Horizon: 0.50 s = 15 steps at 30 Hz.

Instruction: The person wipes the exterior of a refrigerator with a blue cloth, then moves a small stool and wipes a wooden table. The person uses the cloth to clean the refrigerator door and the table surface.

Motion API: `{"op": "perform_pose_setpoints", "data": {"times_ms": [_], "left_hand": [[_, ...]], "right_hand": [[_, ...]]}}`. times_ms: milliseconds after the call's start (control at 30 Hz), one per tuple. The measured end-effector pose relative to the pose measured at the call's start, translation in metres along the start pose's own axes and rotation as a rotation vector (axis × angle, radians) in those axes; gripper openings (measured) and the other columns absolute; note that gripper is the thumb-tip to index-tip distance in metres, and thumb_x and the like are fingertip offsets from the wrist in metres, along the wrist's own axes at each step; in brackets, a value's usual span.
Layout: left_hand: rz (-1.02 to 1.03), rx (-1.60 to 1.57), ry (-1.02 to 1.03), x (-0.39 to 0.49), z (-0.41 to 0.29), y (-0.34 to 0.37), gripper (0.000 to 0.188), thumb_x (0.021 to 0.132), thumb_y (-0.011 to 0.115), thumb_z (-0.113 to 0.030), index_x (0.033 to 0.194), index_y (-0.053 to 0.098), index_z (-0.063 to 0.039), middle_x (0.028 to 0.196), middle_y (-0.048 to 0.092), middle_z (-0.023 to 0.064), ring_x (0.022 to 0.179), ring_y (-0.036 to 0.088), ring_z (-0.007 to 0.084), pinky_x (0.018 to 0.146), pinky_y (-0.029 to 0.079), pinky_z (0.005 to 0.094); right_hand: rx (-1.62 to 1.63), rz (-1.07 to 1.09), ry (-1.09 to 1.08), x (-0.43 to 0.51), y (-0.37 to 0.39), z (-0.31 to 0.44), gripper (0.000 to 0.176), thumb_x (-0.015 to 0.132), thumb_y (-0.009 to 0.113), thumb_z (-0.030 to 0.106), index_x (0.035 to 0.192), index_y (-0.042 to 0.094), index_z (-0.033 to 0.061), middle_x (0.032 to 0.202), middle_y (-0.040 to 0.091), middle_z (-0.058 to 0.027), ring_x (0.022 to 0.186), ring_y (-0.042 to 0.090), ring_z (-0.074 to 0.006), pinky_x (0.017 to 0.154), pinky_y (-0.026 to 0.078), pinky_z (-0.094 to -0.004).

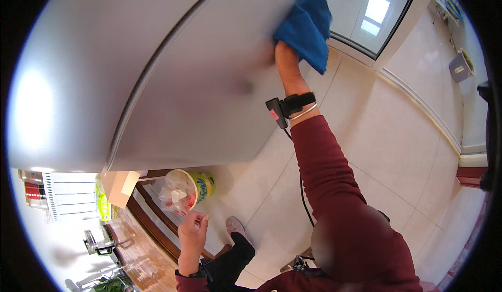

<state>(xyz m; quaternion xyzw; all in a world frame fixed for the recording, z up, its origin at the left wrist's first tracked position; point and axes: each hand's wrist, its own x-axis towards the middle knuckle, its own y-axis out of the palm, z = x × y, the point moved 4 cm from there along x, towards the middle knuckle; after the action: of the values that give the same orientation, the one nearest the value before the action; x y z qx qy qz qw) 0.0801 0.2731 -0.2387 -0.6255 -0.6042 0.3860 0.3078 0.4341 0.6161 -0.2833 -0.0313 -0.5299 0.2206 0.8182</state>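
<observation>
My right arm reaches up along a grey, glossy refrigerator door (204, 107). A blue cloth (308, 27) drapes over my right hand (286, 54), hiding its fingers, and lies against the door near its far edge. A black strap device (292, 105) with a cable sits on that wrist beside a silver bangle. Lower left, my left hand (193, 229) hangs in the air with fingers curled together and nothing visible in them. Just beyond it stands a yellow-green bucket (204, 186) lined with a plastic bag holding some waste.
A wooden table (145, 260) at lower left bears a glass kettle (98, 240) and a cardboard box (119, 188). A glass-paned door (372, 17) stands at upper right, with a grey bin (462, 66) beyond it. Pale tiles (388, 135) cover the floor.
</observation>
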Motion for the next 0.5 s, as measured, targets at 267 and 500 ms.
{"op": "perform_pose_setpoints", "data": {"times_ms": [267,500], "left_hand": [[0.053,0.003,-0.009,0.013,0.005,0.011,0.013,0.087,0.071,-0.009,0.085,0.062,0.0,0.072,0.061,0.0119,0.061,0.061,0.0225,0.059,0.048,0.0317],[0.08,0.007,-0.074,0.02,0.011,0.021,0.012,0.088,0.07,-0.01,0.086,0.062,-0.001,0.073,0.063,0.0117,0.062,0.063,0.0221,0.06,0.049,0.032]], "right_hand": [[0.368,0.284,1.06,-0.171,0.034,-0.089,0.02,0.086,0.059,0.01,0.103,0.065,0.0013,0.098,0.063,-0.0221,0.099,0.059,-0.0412,0.087,0.046,-0.0523],[0.546,0.066,0.794,-0.072,0.005,-0.018,0.026,0.085,0.058,0.008,0.109,0.064,0.0011,0.104,0.063,-0.0228,0.103,0.058,-0.0423,0.092,0.045,-0.0528]]}}
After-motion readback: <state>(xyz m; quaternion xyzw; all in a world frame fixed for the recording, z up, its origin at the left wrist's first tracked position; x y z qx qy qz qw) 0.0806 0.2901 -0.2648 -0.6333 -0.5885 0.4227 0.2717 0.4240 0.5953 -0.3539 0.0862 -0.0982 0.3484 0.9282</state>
